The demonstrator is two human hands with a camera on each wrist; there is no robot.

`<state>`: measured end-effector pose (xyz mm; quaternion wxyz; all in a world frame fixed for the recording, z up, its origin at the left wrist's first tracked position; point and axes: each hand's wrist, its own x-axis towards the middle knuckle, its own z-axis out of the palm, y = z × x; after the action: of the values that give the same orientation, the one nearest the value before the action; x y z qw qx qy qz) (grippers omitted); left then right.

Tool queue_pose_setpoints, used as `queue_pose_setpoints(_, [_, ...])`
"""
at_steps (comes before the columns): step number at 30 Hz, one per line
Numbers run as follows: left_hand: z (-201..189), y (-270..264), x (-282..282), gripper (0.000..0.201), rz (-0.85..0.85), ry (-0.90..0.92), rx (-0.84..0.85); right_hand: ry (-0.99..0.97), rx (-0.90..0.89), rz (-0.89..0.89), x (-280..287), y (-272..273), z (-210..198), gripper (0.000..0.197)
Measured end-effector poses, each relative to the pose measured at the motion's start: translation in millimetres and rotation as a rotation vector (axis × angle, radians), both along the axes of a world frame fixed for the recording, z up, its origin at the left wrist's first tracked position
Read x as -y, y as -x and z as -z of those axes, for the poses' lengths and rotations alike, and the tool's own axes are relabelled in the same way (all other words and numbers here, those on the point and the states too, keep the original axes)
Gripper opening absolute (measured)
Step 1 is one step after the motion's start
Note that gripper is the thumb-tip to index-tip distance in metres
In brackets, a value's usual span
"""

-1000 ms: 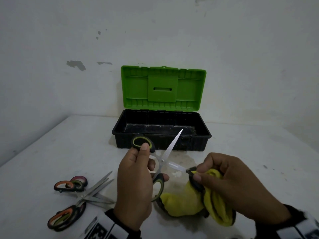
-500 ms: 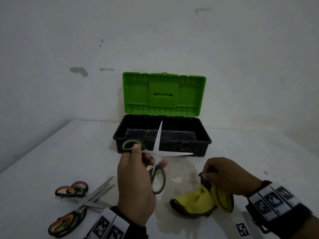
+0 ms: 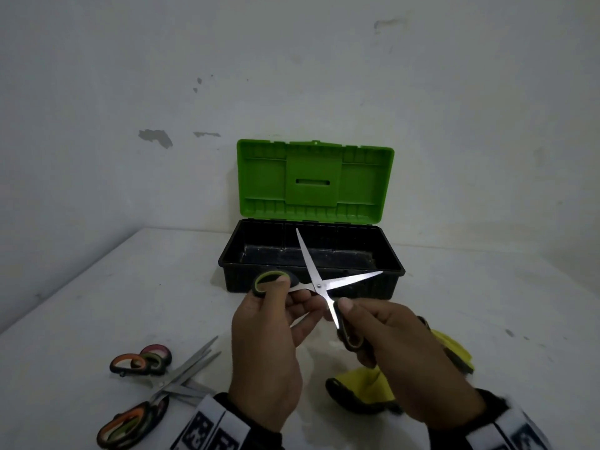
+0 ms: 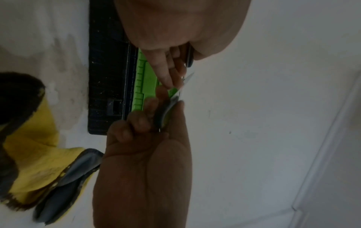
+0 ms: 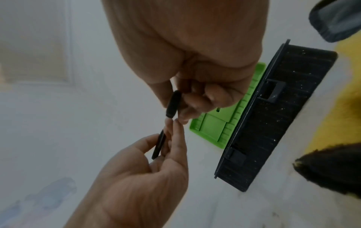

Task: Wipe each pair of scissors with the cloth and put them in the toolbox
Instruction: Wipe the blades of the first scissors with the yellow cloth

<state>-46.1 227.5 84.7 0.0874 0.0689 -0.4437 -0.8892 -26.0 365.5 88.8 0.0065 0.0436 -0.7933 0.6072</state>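
Both hands hold one pair of scissors (image 3: 319, 285) with black and green handles just in front of the open toolbox (image 3: 259, 266), blades spread wide over its front rim. My left hand (image 3: 289, 289) pinches the upper handle ring, thumb on top. My right hand (image 3: 349, 323) grips the lower handle. In the right wrist view my right hand (image 5: 181, 106) curls round a black handle (image 5: 173, 104). The yellow cloth (image 3: 367, 391) with dark edging lies on the table under my right forearm, held by neither hand. It also shows in the left wrist view as a yellow cloth (image 4: 35, 162).
Several more scissors (image 3: 146, 362) with orange and red handles lie crossed on the table at the near left. The toolbox's green lid (image 3: 315, 183) stands upright against the white wall. Its black tray looks bare inside. A damp patch marks the table in front of it.
My right hand let go of the cloth and took the scissors' lower handle. The scissors moved forward toward the toolbox, and the cloth now lies loose on the table.
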Motion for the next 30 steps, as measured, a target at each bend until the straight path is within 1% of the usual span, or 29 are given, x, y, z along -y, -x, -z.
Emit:
queue_pose_setpoints(1, [0,-1,5,0.016,0.032,0.023,0.001,0.073,0.021,0.016,0,0,1,0.036])
queue_pose_setpoints(3, [2,-1,18,0.015,0.104,0.137,0.022,0.198,0.052,0.018,-3,0,3,0.04])
queue_pose_setpoints(5, [5,0,30,0.013,0.177,0.281,0.041,0.237,0.069,0.057,-4,0,6,0.045])
queue_pose_setpoints(6, [7,-1,35,0.013,0.214,0.347,0.046,0.244,0.068,0.083,-3,0,8,0.043])
queue_pose_setpoints(8, [11,-1,40,0.014,0.282,0.479,0.046,0.267,0.065,0.115,1,0,13,0.034])
queue_pose_setpoints(10, [14,-3,42,0.013,0.307,0.578,0.043,0.286,0.075,0.125,7,-1,16,0.021])
queue_pose_setpoints(12, [16,-4,44,0.009,0.284,0.612,0.021,0.279,0.066,0.139,12,-1,20,0.015])
queue_pose_setpoints(16, [19,-6,44,0.019,0.227,0.688,-0.058,0.244,0.015,0.193,22,1,24,0.015])
queue_pose_setpoints(20, [26,-6,38,0.019,0.19,0.712,-0.072,0.24,-0.031,0.257,35,0,29,0.017])
queue_pose_setpoints(23, [29,-7,34,0.019,0.184,0.736,-0.068,0.274,-0.065,0.283,46,-3,34,0.016])
queue_pose_setpoints(27, [28,-7,41,0.018,0.193,0.766,-0.066,0.303,-0.003,0.232,48,0,36,0.019])
queue_pose_setpoints(30, [28,-3,53,0.02,0.225,0.815,-0.051,0.247,0.075,0.095,42,5,30,0.019])
